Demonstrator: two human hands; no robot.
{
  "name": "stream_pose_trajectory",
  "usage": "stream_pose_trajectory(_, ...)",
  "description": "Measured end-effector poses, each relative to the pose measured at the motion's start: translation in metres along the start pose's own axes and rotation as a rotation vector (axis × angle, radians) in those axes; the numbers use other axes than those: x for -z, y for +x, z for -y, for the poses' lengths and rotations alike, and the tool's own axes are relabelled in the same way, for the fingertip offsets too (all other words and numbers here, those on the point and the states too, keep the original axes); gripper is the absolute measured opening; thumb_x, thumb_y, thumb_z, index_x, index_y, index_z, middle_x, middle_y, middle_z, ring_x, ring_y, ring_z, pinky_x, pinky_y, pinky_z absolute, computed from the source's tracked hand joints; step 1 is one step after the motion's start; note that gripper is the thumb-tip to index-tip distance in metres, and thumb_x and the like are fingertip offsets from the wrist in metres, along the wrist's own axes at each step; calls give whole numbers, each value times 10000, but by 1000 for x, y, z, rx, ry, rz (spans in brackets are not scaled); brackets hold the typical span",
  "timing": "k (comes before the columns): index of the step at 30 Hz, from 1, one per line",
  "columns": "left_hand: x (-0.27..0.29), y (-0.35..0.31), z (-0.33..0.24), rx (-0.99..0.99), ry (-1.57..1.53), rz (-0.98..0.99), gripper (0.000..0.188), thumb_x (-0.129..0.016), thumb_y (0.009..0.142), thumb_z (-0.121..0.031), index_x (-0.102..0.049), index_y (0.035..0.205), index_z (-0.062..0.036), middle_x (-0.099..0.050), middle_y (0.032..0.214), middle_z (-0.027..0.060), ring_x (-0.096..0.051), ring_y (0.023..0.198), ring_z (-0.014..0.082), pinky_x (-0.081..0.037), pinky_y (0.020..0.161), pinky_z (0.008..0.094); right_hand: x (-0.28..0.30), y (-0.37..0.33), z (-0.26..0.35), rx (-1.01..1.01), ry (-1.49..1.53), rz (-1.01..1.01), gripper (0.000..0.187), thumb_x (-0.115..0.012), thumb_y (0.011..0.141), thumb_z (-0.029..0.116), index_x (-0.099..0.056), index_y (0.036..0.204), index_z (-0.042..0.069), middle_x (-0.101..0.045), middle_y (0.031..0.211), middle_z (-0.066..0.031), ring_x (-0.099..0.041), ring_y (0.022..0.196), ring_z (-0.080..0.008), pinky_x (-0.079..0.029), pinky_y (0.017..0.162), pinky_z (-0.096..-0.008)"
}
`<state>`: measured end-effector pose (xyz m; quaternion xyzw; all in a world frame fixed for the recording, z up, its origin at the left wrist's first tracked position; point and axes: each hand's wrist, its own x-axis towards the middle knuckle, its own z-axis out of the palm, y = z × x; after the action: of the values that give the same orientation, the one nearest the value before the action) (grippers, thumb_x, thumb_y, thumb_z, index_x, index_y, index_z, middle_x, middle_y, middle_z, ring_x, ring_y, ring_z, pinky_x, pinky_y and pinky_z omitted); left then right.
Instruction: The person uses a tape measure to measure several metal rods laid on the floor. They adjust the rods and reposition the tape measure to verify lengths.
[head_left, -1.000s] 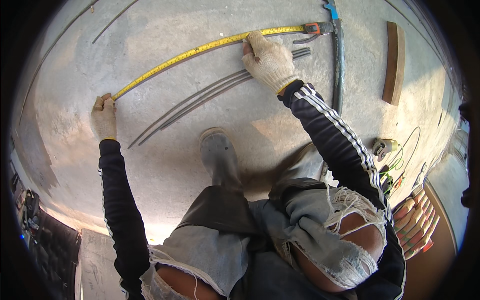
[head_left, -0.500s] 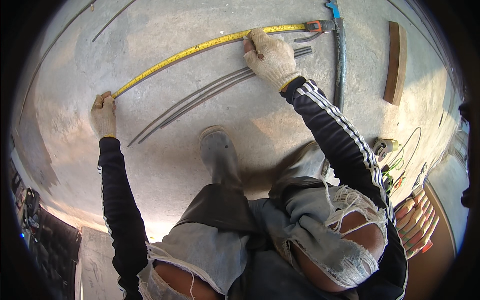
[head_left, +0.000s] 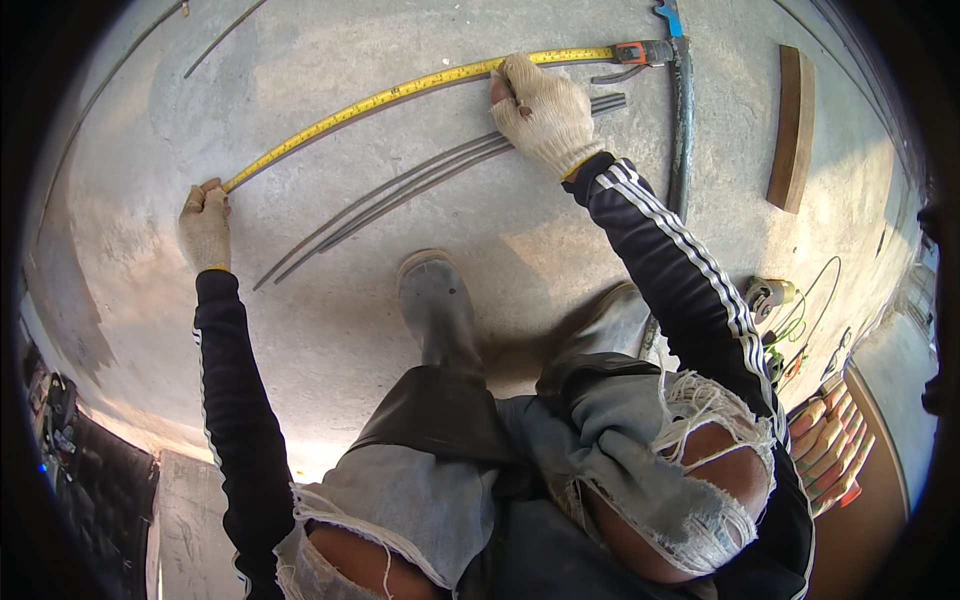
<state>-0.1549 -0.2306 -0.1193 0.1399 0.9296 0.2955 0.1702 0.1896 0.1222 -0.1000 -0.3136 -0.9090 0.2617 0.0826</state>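
Note:
A yellow tape measure blade (head_left: pixel 395 92) stretches across the concrete floor, with a thin dark metal rod lying along its near edge. Its orange and black case (head_left: pixel 642 52) rests at the far right end. My left hand (head_left: pixel 205 225), in a worn knitted glove, pinches the blade's left end. Farther right, my gloved right hand (head_left: pixel 545 112) has its thumb and fingers closed on the blade and the rod beside it. Several loose metal rods (head_left: pixel 390 190) lie nearer to me, passing partly under my right hand.
A grey metal bar (head_left: pixel 682 140) with a blue end lies right of the tape case. Beyond it is a brown wooden strip (head_left: pixel 792 130). A power tool (head_left: pixel 768 297) with a cord sits at right, above striped gloves (head_left: pixel 832 445). My boots (head_left: pixel 436 305) stand near the rods.

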Motion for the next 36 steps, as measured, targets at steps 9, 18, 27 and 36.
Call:
stream_pose_trajectory(9, -2, 1, -1, -12, -9, -10, 280, -623, 1005, -202, -783, 1166, -38, -708, 881, 21, -634, 739, 92, -512, 690, 267, 0, -1, -3, 81, -40, 16, 123, -661, 965, 224, -615, 989, 113, -656, 651, -94, -701, 598, -301, -554, 577, -432)
stream_pose_trajectory(18, -2, -2, -5, 3, 5, -6, 296, -623, 1001, -218, -780, 1170, -32, -706, 853, 30, -639, 750, 96, -511, 696, 268, 0, 2, 0, 79, -14, 0, 106, -680, 938, 190, -621, 993, 120, -688, 702, -77, -721, 644, -292, -566, 596, -413)
stream_pose_trajectory(27, -2, 1, -3, 6, 8, 5, 303, -625, 994, -204, -778, 1185, -24, -718, 903, 38, -645, 756, 99, -527, 724, 265, -3, 4, 0, 164, -146, 19, 129, -688, 917, 188, -626, 1003, 114, -725, 790, -80, -743, 720, -307, -579, 639, -425)
stream_pose_trajectory(36, -3, 2, 2, -10, 25, -7, 297, -623, 991, -200, -785, 1177, -35, -734, 899, 41, -649, 741, 98, -533, 706, 265, 4, 4, -2, 52, -7, 64, 137, -683, 926, 211, -636, 1020, 123, -740, 801, -124, -754, 777, -346, -599, 680, -457)
